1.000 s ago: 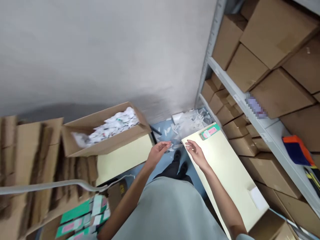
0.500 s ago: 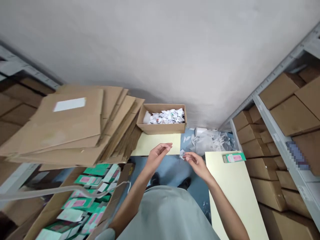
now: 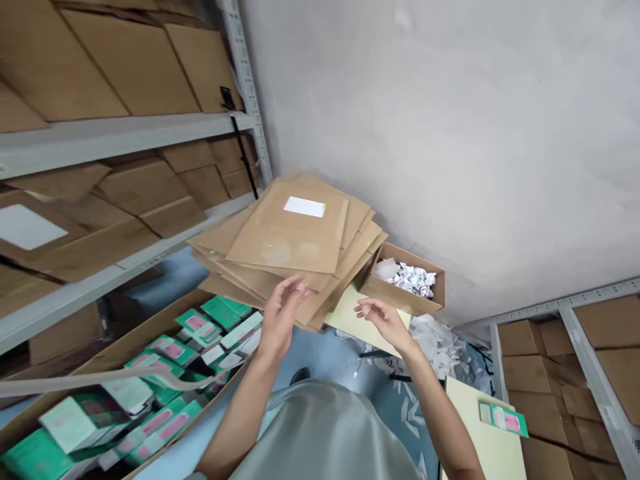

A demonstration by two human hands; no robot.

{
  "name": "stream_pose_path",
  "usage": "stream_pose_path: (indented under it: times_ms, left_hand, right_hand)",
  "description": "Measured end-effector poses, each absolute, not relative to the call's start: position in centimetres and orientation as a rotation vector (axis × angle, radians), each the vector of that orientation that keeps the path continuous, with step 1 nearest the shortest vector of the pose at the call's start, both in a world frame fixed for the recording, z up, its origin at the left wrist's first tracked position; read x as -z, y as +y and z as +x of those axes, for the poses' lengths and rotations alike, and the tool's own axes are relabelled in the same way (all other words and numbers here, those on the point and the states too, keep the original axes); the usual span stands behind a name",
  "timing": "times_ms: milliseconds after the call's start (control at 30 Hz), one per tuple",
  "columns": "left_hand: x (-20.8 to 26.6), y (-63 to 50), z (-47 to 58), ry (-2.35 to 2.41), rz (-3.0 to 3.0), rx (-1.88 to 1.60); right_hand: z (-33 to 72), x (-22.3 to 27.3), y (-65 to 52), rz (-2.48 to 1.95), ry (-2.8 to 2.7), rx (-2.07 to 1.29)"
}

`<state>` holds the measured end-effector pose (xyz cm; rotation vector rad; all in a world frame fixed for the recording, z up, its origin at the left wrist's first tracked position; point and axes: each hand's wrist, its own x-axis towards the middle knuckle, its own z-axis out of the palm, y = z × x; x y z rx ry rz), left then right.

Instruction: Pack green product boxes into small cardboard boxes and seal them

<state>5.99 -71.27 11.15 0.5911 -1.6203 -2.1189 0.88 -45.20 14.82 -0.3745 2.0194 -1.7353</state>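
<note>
cardboard stack (image 3: 295, 233) looks stiff, likely light piece by piece; i'd grip its edges. my left hand (image 3: 281, 312) before it, right hand (image 3: 389, 324) to its right: loosely curled, empty.

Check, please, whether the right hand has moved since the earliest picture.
Yes, leftward. In the picture, the right hand was well right of the box of paper scraps; now it appears just below that box.
</note>
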Motion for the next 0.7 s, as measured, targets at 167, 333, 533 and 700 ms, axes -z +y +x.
stream_pose_path:
  times_ms: [167,333,533,700]
  left_hand:
    - [-7.8,-78.4,5.8,-1.482,0.663,2.129]
    - [-6.4,-81.7,4.9,-1.28,0.649,2.355]
    - [-6.4,-81.8,4.0,-1.011,0.699,2.588]
    - [-6.4,-81.9,3.9,-0.962,0.683,2.646]
  right_hand:
    - [-4.0,-13.8,-52.9,-0.357,2.136,1.679]
    - [-7.9,-11.3,-58.1,-0.188,2.309,1.715]
    - [-8.7,-9.1,-60.4,0.0,2.31,1.827]
    - [-8.6,-9.7,-60.8,0.143,2.254,1.886]
